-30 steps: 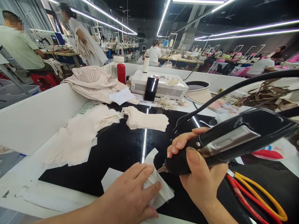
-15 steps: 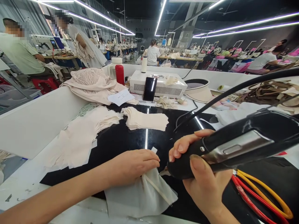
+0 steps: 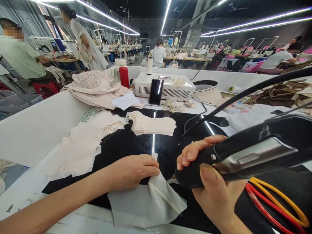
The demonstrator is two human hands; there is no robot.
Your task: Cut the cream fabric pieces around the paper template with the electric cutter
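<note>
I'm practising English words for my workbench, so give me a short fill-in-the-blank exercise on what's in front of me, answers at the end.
The right hand grips the handheld tool, whose body is mostly ____ in colour.
The sheer fabric is held in the ____ hand.
The dark phone stands upright in front of a vented box coloured ____.
The flask next to the white-lidded bottle is coloured ____.

Missing words: black; left; white; red.

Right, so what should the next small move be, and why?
Probably smooth the sheer white fabric with the left hand, which pinches its upper end: folds run down from there, and the black handheld tool in the right hand has its tip close by.
</note>
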